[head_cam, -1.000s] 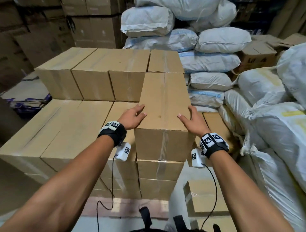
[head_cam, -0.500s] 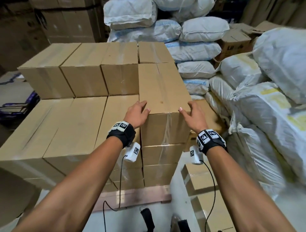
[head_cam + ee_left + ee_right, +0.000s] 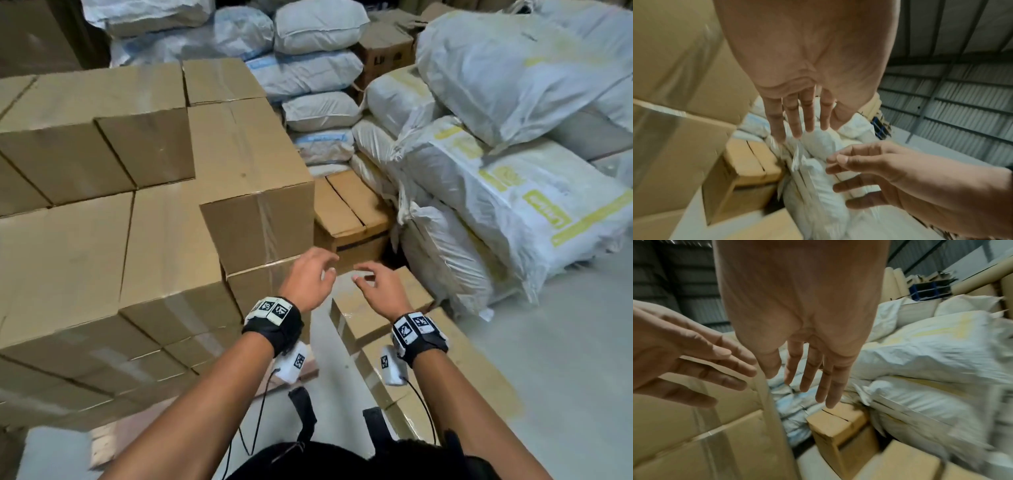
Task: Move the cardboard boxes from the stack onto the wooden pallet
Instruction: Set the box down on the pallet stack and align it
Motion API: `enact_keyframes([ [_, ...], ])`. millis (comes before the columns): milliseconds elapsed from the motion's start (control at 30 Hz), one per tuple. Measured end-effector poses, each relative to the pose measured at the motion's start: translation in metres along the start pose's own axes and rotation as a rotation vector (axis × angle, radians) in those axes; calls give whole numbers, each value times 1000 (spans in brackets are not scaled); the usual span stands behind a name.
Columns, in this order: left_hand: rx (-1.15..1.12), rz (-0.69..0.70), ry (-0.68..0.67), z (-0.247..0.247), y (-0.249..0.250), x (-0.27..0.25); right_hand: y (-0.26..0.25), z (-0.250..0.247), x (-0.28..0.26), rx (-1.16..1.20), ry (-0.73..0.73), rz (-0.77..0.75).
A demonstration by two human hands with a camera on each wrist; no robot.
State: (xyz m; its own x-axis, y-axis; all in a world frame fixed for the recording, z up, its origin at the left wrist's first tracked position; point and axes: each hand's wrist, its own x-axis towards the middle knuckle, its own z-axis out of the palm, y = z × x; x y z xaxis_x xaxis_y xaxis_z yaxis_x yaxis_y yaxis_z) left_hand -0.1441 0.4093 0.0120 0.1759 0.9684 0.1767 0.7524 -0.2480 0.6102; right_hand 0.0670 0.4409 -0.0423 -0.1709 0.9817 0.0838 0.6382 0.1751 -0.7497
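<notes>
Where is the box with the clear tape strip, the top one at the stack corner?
In the head view, the taped box tops the stack's right front corner, left of the white sacks, above both empty hands.

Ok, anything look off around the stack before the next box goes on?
Mostly tidy. One oddity: the small box between the stacked boxes and the white sacks has its top flaps parted along the seam, seemingly untaped, unlike the taped ones.
</notes>
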Motion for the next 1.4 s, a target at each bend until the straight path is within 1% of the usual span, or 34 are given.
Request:
enact_keyframes([
  [133, 23, -38, -394, 97, 35, -24, 85, -14, -101, 30, -90, 243],
  [233, 37, -26, -619, 160, 58, -51, 145, -20, -182, 14, -125, 410],
  [333, 27, 7, -760, 215, 80, -76, 189, -26, -249, 39, -101, 568],
  [367, 20, 9, -789, 224, 84, -81, 194, -27, -262, 38, -94, 594],
  [433, 9, 40, -864, 255, 101, -88, 210, -39, -292, 71, -35, 697],
  [500, 13, 97, -917, 280, 119, -86, 227, -52, -311, 90, 29, 760],
  [600, 6, 156, -982, 321, 137, -73, 252, -73, -323, 111, 153, 838],
  [667, 20, 190, -1002, 352, 139, -63, 268, -83, -324, 114, 208, 886],
  [767, -10, 185, -1019, 405, 126, -53, 302, -87, -321, 135, 270, 967],
  [867, -21, 164, -1028, 454, 105, -47, 342, -73, -317, 173, 310, 1026],
  [1000, 45, 91, -1106, 518, 71, -39, 400, -35, -316, 211, 335, 1098],
  [1100, 63, 80, -1134, 565, 41, -30, 447, 1, -317, 244, 344, 1126],
  [1267, 50, 0, -1064, 660, -22, -26, 544, 65, -321, 239, 387, 1124],
  [1400, 14, -33, -962, 734, -68, -36, 616, 119, -322, 189, 402, 1076],
])
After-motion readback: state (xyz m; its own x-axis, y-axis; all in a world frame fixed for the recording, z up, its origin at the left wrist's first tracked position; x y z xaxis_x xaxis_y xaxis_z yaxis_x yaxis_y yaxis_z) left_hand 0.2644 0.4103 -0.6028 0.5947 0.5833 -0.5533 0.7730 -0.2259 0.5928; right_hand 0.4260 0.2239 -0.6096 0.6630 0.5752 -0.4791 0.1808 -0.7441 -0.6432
